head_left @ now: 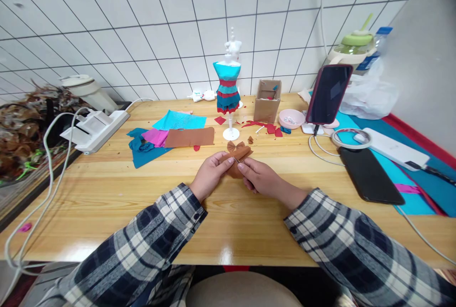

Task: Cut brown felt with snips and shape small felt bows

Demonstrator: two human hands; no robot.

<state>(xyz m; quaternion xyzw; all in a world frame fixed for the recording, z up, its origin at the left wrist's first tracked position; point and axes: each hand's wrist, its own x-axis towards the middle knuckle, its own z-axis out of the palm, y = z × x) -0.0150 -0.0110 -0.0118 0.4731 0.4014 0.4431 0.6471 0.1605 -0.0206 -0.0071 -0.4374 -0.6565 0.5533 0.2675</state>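
Observation:
Over the front middle of the table, my left hand (213, 173) pinches a folded piece of brown crepe paper (235, 172) from the left. My right hand (261, 177) has its fingers closed on the same paper from the right. A thin dark sliver, too small to name, shows between the two thumbs. Just beyond the fingers lies a small brown paper bow (236, 147). Farther back stands a white miniature dress form (231, 124), wearing a strapless paper dress (228, 88) in turquoise, red and dark blue layers.
Coloured crepe paper sheets (190, 137) lie left of centre. Behind my right hand are a small cardboard box (267, 107), a pink bowl (291, 118) and red scraps. A propped phone (329, 93), a black phone (371, 175) and cables sit right. A power strip (96, 129) lies left.

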